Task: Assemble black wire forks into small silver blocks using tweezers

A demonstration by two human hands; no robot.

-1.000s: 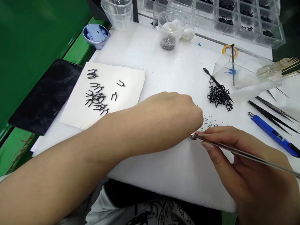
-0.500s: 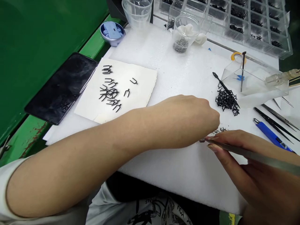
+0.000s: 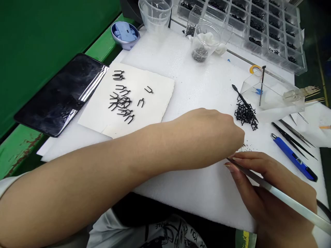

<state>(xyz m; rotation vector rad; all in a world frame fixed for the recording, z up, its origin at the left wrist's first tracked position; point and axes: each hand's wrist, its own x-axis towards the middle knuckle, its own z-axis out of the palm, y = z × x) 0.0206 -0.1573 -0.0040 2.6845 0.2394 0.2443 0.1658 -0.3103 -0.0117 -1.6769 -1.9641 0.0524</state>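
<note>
My left hand [image 3: 219, 134] is bent over the white foam sheet [image 3: 201, 193], knuckles up. Its fingers curl down out of sight, and whatever they hold is hidden. Close beside it, my right hand [image 3: 276, 193] pinches slim metal tweezers [image 3: 278, 193] between thumb and fingers. The tweezers' dark tip points under my left hand. Tiny dark bits [image 3: 247, 148] are scattered just beyond the fingers. Farther back lies a pile of small black bent parts [image 3: 244, 115] with a thin black stick [image 3: 240, 93] across it.
Black forked parts [image 3: 124, 101] lie on white paper [image 3: 157, 113], beside a dark tablet [image 3: 59, 96]. Tweezers [image 3: 289, 137] and a blue cutter [image 3: 294, 156] lie at right, near a clear box [image 3: 274, 98]. Behind stand clear cups [image 3: 200, 43] and a compartment box [image 3: 274, 43].
The view has shifted slightly, showing more at the right. My right hand and the tweezers have tilted, with the rear end lower. My left hand stays beside the tip.
</note>
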